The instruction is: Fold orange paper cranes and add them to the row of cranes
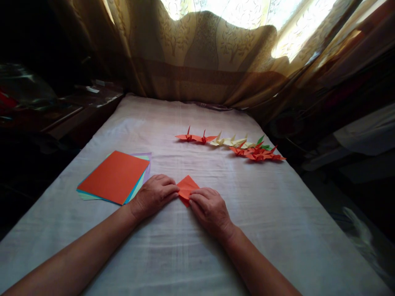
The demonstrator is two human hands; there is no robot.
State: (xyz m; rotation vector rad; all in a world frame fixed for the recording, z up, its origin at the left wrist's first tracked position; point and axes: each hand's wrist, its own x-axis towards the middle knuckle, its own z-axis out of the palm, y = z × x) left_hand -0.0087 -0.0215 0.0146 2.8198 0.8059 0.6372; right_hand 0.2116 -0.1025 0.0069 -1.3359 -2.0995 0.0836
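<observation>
A small orange sheet of origami paper (188, 183), folded into a diamond shape, lies on the cloth-covered surface between my two hands. My left hand (157, 191) grips its left corner, fingers pressed together. From the right, my right hand (211, 209) pinches the paper's right side near the lower edge, with thumb and fingers closed on it. The fingertips hide both side corners of the paper. Just left of my left hand rests a stack of square paper (114, 176), orange on top, with blue, pale green and purple edges showing beneath.
Several folded paper cranes stand in a row at the back right: orange cranes (203, 139), cream cranes (233, 142) and a green crane (261, 144). The pale cloth (173, 250) covers the surface. A patterned curtain (197, 49) hangs behind its far edge.
</observation>
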